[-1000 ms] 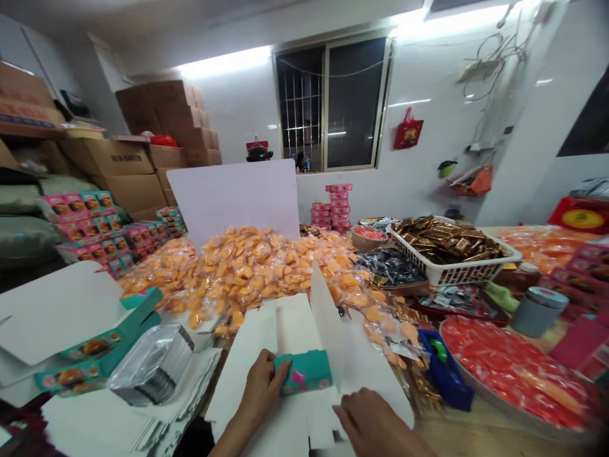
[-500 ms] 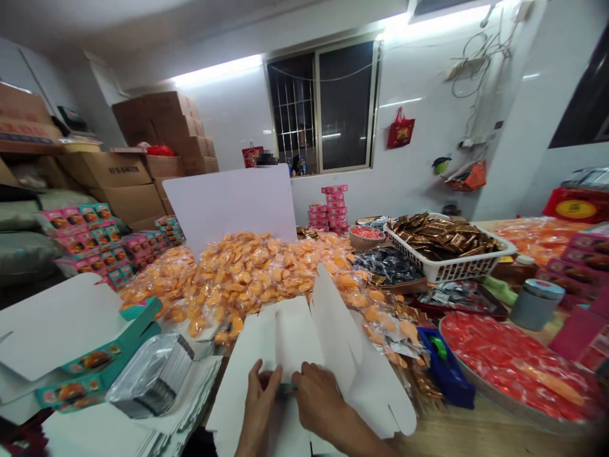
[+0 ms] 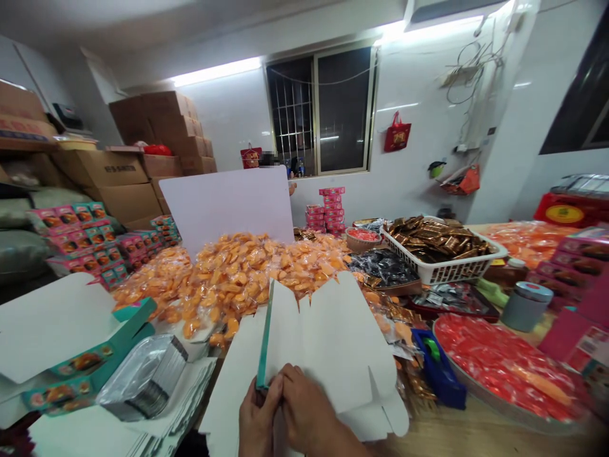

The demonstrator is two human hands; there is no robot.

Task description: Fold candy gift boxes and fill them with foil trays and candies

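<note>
A white cardboard box blank (image 3: pixel 328 343) with a teal outer side stands partly folded at the front of the table. My left hand (image 3: pixel 258 416) is closed on the near end of its raised, teal-edged wall. Close against it, my right hand (image 3: pixel 307 409) pinches the same near corner, its fingertips meeting the left thumb. Under the hands lie more flat white blanks (image 3: pixel 223 387). To the left are a stack of foil trays (image 3: pixel 143 377) and a part-folded teal box (image 3: pixel 90 365). A heap of wrapped orange pieces (image 3: pixel 247 266) spreads beyond the blank.
At right stand a blue tape dispenser (image 3: pixel 440 371), a round tray of red packets (image 3: pixel 509 368), a grey canister (image 3: pixel 527 308) and a white basket of brown-gold sachets (image 3: pixel 440 251). A white board (image 3: pixel 228 203) rises behind the heap. Packed boxes (image 3: pixel 85 238) are stacked left.
The blank's left wall has been lifted upright, showing its teal edge. My hands, apart before, have come together at its near corner. A bit of another person's hand now shows beside the white board.
</note>
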